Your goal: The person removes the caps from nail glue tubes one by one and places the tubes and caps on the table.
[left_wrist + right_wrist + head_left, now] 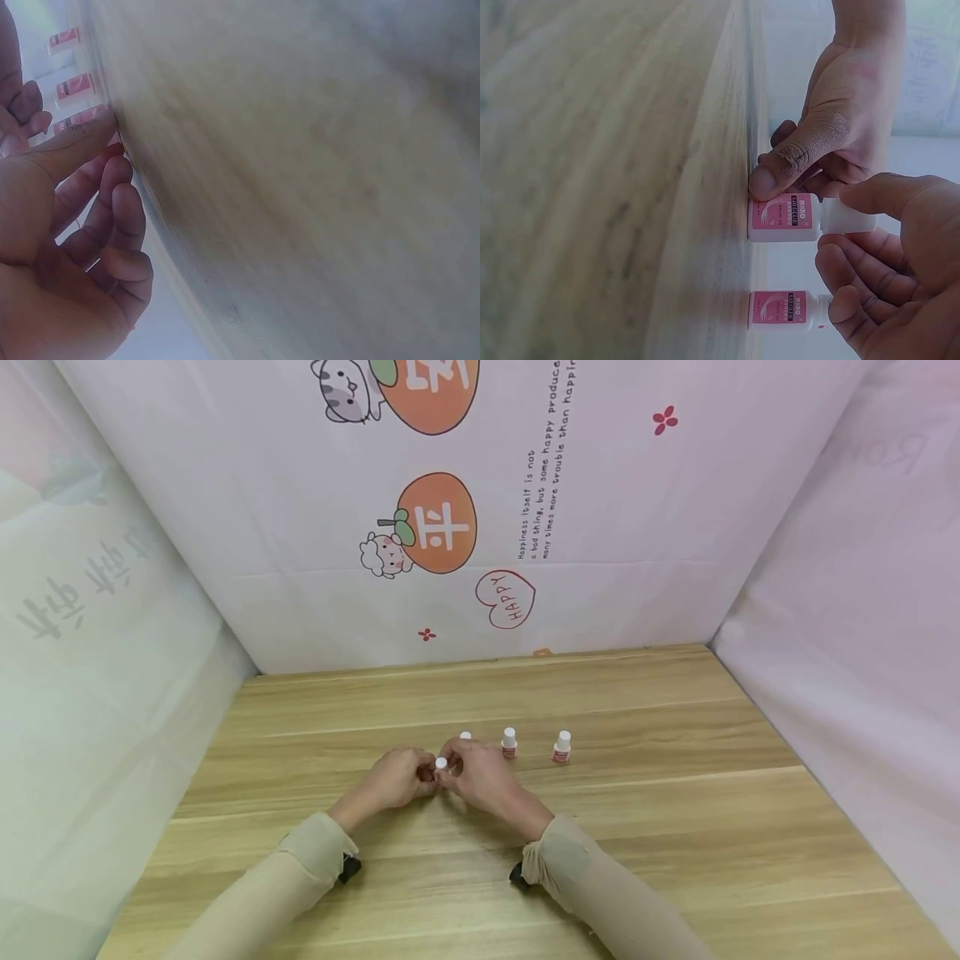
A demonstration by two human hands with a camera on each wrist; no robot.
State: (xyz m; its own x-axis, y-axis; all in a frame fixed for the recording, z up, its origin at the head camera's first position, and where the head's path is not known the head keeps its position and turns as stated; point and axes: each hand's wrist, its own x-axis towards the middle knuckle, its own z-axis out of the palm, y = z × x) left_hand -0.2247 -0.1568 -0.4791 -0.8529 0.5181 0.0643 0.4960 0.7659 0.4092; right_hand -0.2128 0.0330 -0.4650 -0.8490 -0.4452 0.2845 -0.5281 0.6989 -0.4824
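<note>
A small white bottle with a pink label (784, 217) stands upright on the wooden table, its white cap (441, 763) showing between the two hands. The left hand (399, 776) grips the bottle's lower body, thumb on the label side. At the cap, the right hand (483, 777) pinches with thumb and fingers. A second such bottle (780, 307) stands close behind the right hand, mostly hidden in the head view except its cap (466, 736). The left wrist view shows the left hand (75, 217) with thumb stretched and other fingers curled.
Two more matching bottles stand to the right, one (509, 743) nearer the hands and one (562, 747) farther right. The wooden table (675, 827) is enclosed by printed white cloth (615, 527) at the back and plain-looking sides.
</note>
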